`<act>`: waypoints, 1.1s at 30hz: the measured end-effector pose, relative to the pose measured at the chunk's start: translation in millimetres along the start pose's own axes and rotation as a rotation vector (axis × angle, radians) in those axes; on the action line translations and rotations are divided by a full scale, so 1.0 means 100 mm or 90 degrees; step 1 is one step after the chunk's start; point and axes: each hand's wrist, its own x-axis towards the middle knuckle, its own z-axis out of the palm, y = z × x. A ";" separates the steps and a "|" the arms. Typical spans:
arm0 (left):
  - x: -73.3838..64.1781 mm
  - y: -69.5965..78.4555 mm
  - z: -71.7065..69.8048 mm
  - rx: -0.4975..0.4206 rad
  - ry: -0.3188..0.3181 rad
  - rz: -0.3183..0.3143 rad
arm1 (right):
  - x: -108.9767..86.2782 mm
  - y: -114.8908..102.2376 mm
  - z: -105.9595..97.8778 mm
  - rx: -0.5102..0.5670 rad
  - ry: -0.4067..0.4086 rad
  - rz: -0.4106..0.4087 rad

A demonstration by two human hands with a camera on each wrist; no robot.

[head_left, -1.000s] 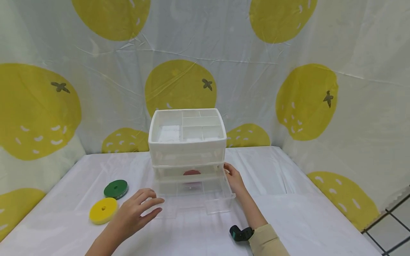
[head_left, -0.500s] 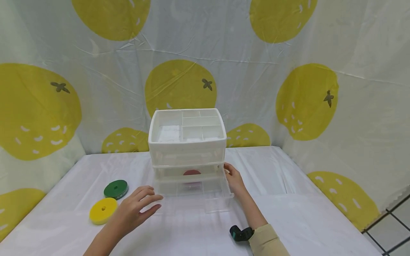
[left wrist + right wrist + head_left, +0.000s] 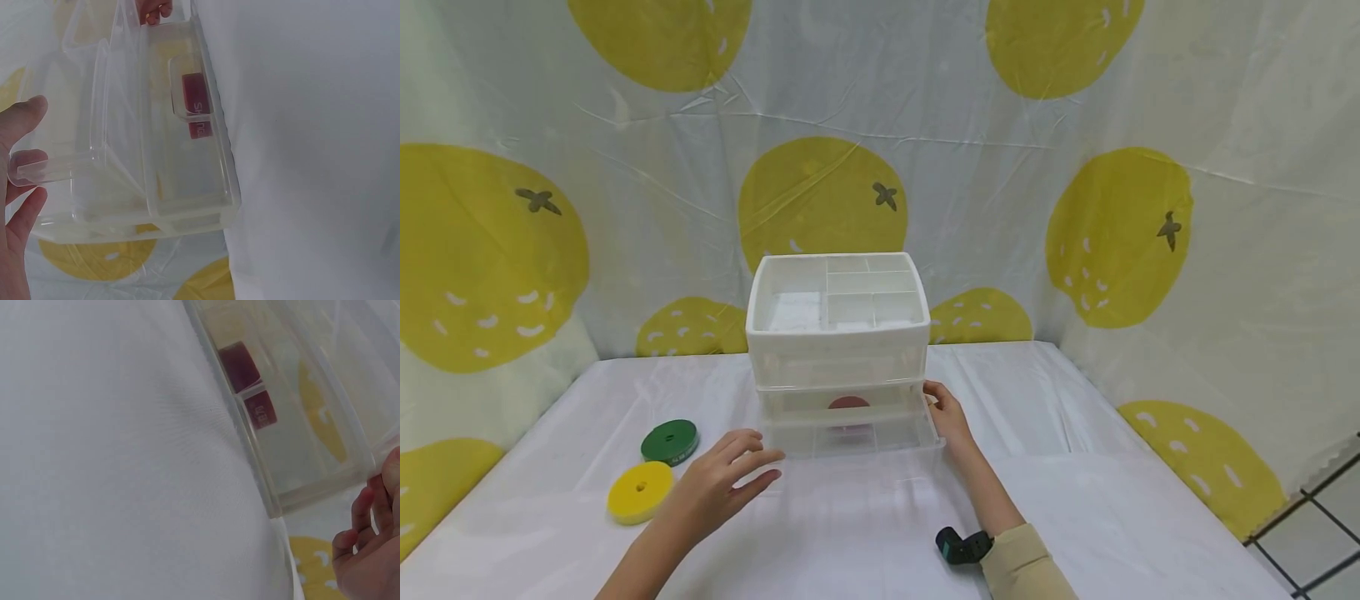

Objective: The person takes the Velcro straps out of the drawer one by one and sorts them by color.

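Fruit-print sheet [image 3: 977,208], white tablecloth [image 3: 1090,517]; yellow roll [image 3: 634,502], green roll [image 3: 662,450] near relaxed left hand [image 3: 718,479] at drawer organizer [image 3: 838,362]; right hand [image 3: 951,423] at its side, grip unclear

Green disc [image 3: 670,442] just behind yellow disc [image 3: 641,492], white tablecloth [image 3: 1075,517], pale curtain [image 3: 970,200] with yellow fruit print, black grid [image 3: 1307,495]

The table [image 3: 1120,508] bears organizer [image 3: 838,358], yellow roll [image 3: 651,502], green roll [image 3: 682,440].

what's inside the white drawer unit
A dark red thing with pale lettering shows through the clear plastic of the white drawer unit. The back of its interior is hidden under the divided top tray.
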 end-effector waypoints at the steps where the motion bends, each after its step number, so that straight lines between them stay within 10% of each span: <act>1: 0.01 -0.01 0.01 -0.001 -0.002 -0.002 | -0.01 -0.01 0.00 0.004 -0.002 -0.002; 33: 0.14 -0.31 0.29 0.021 0.035 -0.038 | 0.02 0.02 0.00 0.011 0.012 -0.027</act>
